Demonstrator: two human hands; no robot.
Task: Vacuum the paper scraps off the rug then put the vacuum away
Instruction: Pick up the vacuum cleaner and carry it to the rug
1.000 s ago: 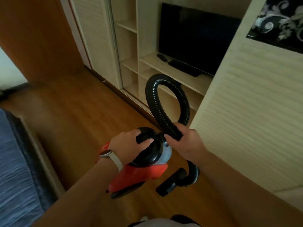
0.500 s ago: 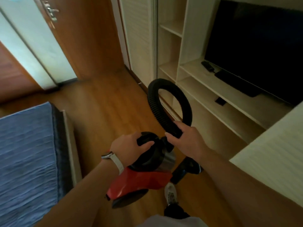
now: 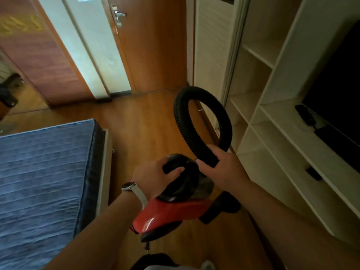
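The vacuum (image 3: 175, 213) hangs above the floor (image 3: 136, 133), the left hand (image 3: 153, 178) curling its fingers round the handle (image 3: 169, 164), the right hand (image 3: 224, 172) gripping the hose (image 3: 194, 133) — its tall loop may catch the shelves (image 3: 253, 117), its dangling plug (image 3: 147, 247) a foot.

There is 1 red vacuum (image 3: 171, 213) with 1 black hose (image 3: 202, 117), and 2 hands, the left hand (image 3: 153, 178) and the right hand (image 3: 224, 170), with 1 wristwatch (image 3: 129, 186). The room shows 1 blue mattress (image 3: 42, 182), 1 wooden door (image 3: 152, 45) and 1 television (image 3: 339, 94). The shelf unit (image 3: 282, 78) carries 2 small things: 1 remote (image 3: 304, 114) near a board's left end and 1 small black object (image 3: 313, 173).
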